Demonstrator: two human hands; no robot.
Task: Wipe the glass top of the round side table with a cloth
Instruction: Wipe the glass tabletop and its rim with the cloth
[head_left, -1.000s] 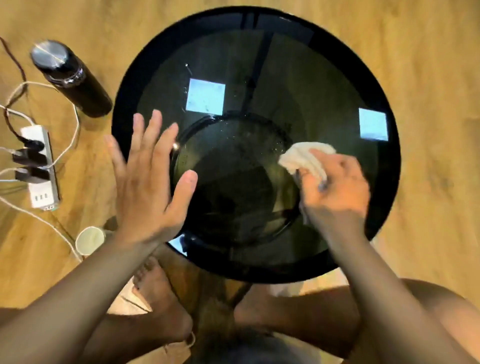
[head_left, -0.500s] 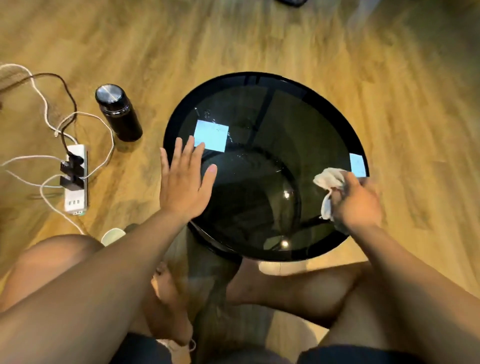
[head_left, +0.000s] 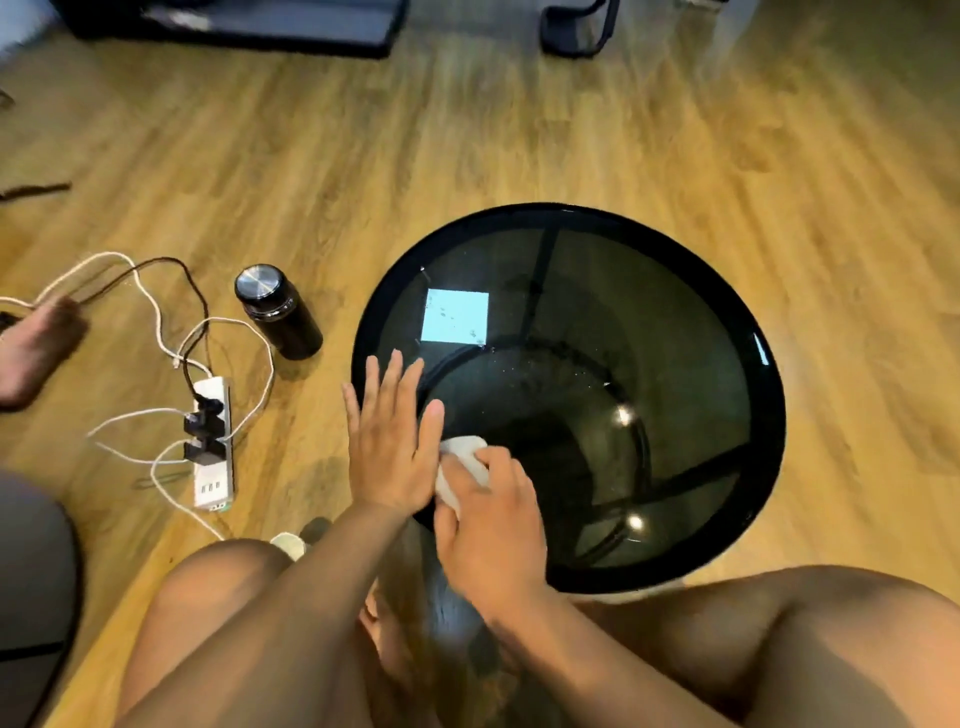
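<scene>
The round side table (head_left: 701, 322) has a dark glass top with a black rim and stands on a wooden floor in front of me. My left hand (head_left: 389, 441) lies flat with fingers spread on the table's near-left edge. My right hand (head_left: 488, 530) is right beside it, closed on a small white cloth (head_left: 465, 457) that presses on the glass at the near-left part. Most of the cloth is hidden under my fingers.
A black bottle (head_left: 275, 312) with a metal lid stands on the floor left of the table. A white power strip (head_left: 210, 447) with plugs and loose cables lies further left. A small white cup (head_left: 288, 543) sits by my left knee. Another person's foot (head_left: 36, 348) is at the far left.
My right hand has carried the cloth from the table's right side across to the near-left, next to my left hand. The camera has pulled back and up, so the table looks smaller.
</scene>
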